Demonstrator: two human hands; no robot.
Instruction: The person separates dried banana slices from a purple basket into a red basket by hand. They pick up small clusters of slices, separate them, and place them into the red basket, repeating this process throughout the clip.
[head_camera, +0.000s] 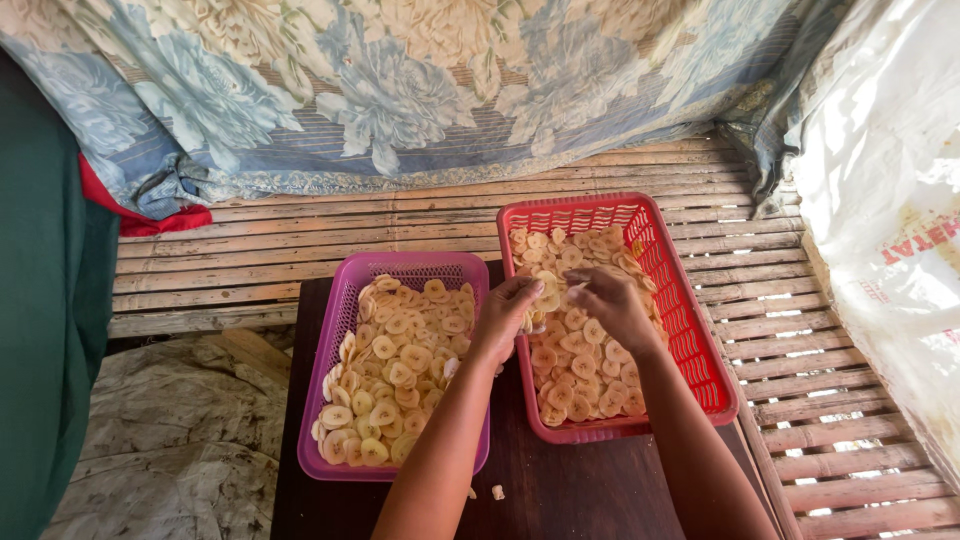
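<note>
A person's 2 hands meet over a red basket (690, 330) of pale banana slices (580, 370), the left hand (508, 318) pinching a small stack of slices (545, 285) at its fingertips, the right hand (612, 305) curled in a loose grip just beside it — whether it holds a slice cannot be told. A purple basket (330, 400), also full, sits to the left on the dark table (560, 490). The thin slices look brittle — a tighter pinch could snap them, and a slip could drop pieces onto the table, where 2 crumbs (497, 491) already lie. The red basket overhangs the table's right edge above the slatted bamboo platform (800, 400); a nudge might tip it.
</note>
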